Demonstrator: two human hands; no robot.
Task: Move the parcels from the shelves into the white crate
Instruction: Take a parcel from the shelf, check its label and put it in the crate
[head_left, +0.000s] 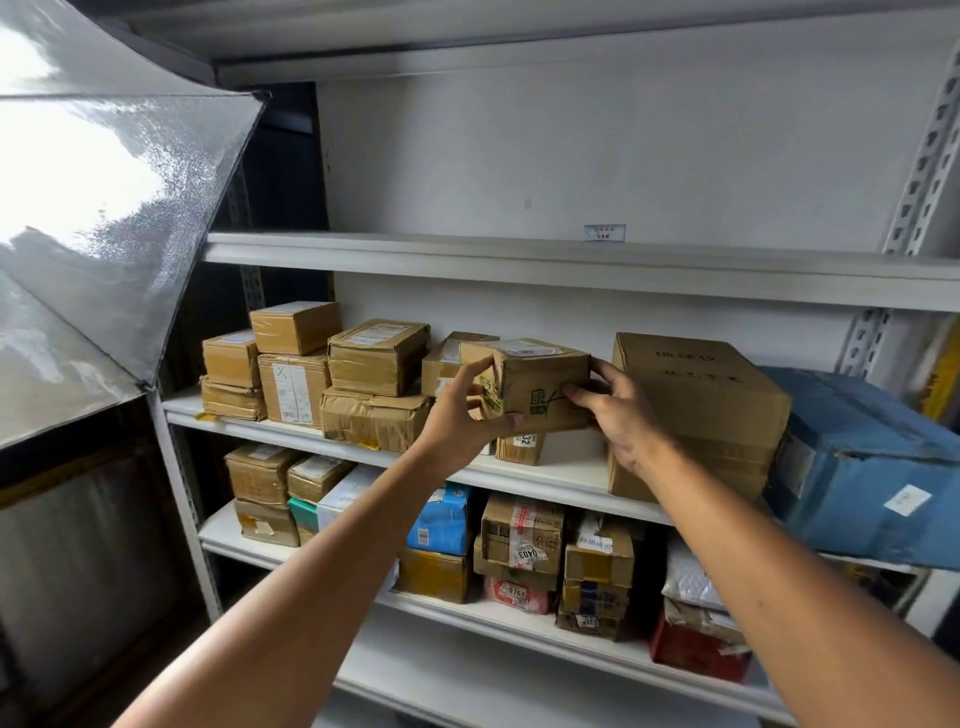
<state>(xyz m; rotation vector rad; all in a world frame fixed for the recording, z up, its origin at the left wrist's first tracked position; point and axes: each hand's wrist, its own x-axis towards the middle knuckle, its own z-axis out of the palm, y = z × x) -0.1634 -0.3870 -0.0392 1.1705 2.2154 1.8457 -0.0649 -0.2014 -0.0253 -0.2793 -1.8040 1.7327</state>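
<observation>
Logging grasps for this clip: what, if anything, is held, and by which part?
The brown cardboard parcel, between both hands: left hand on its left end, right hand on its right end.

The box (540, 384) is held between the left hand (462, 418) and the right hand (621, 415), one at each end, above the middle shelf (561, 470). Just under it, between the hands, stands a small box (519, 448). Behind the left hand's fingers is a carton (441, 364), and left of that hand are piles (374, 384) of boxes. Just right of the right hand stands a big carton (701, 410), with a wrapped parcel (857, 467) beyond it. Below both forearms, parcels (524, 540) fill the lower shelf (483, 618).
</observation>
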